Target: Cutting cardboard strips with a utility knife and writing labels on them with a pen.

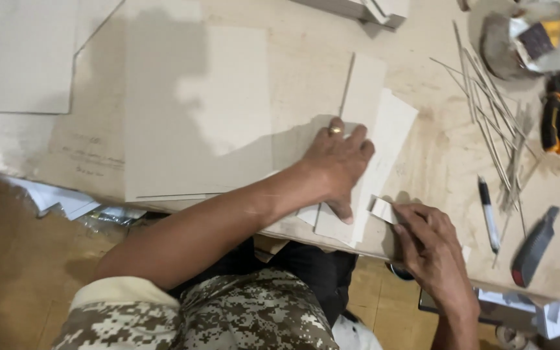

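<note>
My left hand (336, 165), with a gold ring on one finger, presses flat on long grey cardboard strips (384, 133) that lie stacked on the wooden table (435, 149). Its fingers are spread over the strips. My right hand (430, 246) is closed on a small pale block (381, 209) and holds it against the near edge of the strips. The lower ends of the strips reach the table's front edge.
Large grey cardboard sheets (196, 110) lie left of the hand. To the right are thin wooden sticks (490, 110), a pen (489, 214), a utility knife (534, 245), orange-handled pliers (557, 120) and a bowl with a brush (533, 35).
</note>
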